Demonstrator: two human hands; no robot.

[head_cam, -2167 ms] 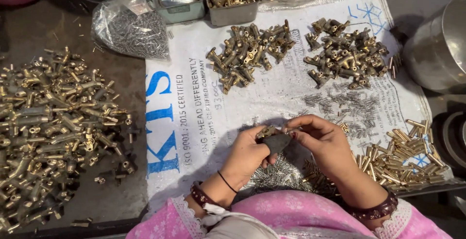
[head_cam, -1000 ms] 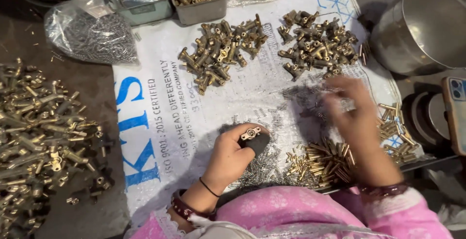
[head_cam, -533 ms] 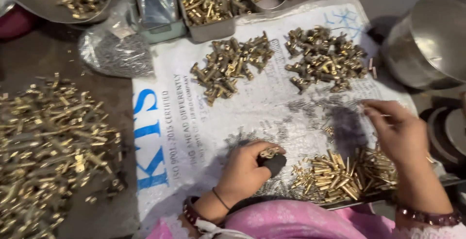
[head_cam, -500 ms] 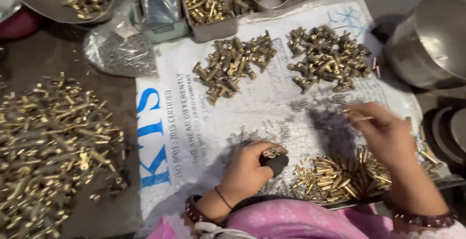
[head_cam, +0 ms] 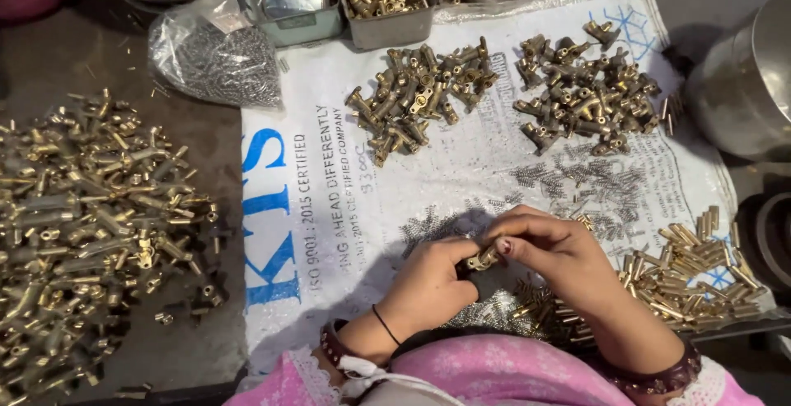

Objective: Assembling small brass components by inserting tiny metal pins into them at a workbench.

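Here the left hand (head_cam: 432,282) and right hand (head_cam: 560,258) both pinch one small brass fitting (head_cam: 480,259) between their fingertips, above the printed sack (head_cam: 329,208).

The woven sack (head_cam: 494,167) is white with blue and black print. The fittings (head_cam: 82,216) heaped on it and beside it are brass-gold, the small springs (head_cam: 589,179) silvery grey, the sleeves (head_cam: 494,377) pink with white lace, the floor (head_cam: 107,60) dark brown.
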